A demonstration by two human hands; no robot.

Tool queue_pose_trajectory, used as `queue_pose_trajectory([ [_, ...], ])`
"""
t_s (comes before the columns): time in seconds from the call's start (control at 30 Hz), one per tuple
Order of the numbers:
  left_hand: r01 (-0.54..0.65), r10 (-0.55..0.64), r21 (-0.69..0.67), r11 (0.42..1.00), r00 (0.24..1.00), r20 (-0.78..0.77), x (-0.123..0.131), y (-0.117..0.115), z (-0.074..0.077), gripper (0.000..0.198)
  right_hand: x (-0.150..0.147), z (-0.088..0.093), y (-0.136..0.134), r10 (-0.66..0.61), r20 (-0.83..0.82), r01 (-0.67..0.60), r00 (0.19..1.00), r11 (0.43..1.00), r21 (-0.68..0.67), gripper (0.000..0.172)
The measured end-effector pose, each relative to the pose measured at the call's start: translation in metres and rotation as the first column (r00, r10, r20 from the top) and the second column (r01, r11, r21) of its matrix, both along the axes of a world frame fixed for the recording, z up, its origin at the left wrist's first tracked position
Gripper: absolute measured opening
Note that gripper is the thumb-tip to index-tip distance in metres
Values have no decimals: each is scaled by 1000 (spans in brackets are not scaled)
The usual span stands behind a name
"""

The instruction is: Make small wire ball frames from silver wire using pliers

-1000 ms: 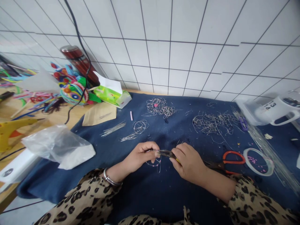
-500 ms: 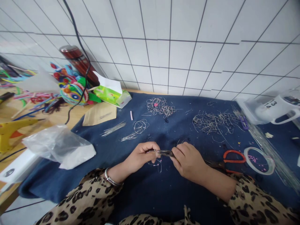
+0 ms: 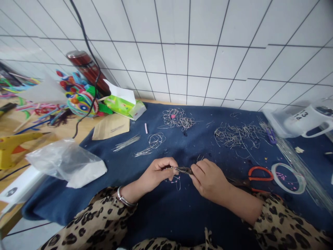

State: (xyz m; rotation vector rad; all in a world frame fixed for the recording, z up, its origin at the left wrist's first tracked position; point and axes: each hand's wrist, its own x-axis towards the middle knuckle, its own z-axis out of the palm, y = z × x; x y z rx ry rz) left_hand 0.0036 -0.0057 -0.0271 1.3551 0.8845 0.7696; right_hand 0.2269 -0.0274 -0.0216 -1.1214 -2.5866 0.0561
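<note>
Between its thumb and fingers my left hand (image 3: pixel 161 173) pinches a looped wire piece with pink beads (image 3: pixel 178 181), whose loops hang below the fingertips. My right hand (image 3: pixel 210 178) is wrapped round a pair of pliers (image 3: pixel 184 169). The jaws of the pliers meet the wire right at my left fingertips; the exact grip point is too small to make out. Beyond the hands lie a round wire coil (image 3: pixel 156 140), a cluster of wire loops with a pink centre (image 3: pixel 173 117) and a bundle of straight wires (image 3: pixel 127 142).
Orange-handled scissors (image 3: pixel 260 173) lie partly under my right forearm, beside a clear round dish (image 3: pixel 301 189) around pink beads. Tangled wire (image 3: pixel 236 135) and a white mug (image 3: pixel 307 119) are at right. A plastic bag (image 3: pixel 65 158) and a yellow glue gun (image 3: pixel 18 144) are at left.
Almost nothing differs. The hands keep the same hold on the beaded wire and the pliers, and the hanging loops have shifted very slightly right.
</note>
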Motion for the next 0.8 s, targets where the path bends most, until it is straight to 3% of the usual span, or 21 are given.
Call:
queue_pose_trajectory([
  [0.1, -6, 6, 2, 1000, 1000, -6, 1, 0, 2, 12, -1, 1, 0, -9, -45, 8, 999, 999, -39, 23],
  [0.37, 9, -9, -3, 1000, 999, -45, 4, 0, 8, 18, -3, 1, -2, -74, -232, -4, 970, 948, -319, 15],
  [0.63, 37, -36, 29, 999, 999, -29, 2, 1, 6, 16, -2, -2, -1, -74, -298, -22, 952, 952, -306, 13],
  [0.8, 14, -14, 127, 992, 1000, -1, 2, 2, 10, 16, -1, -1, 0, -97, -297, 2, 950, 952, -307, 13],
])
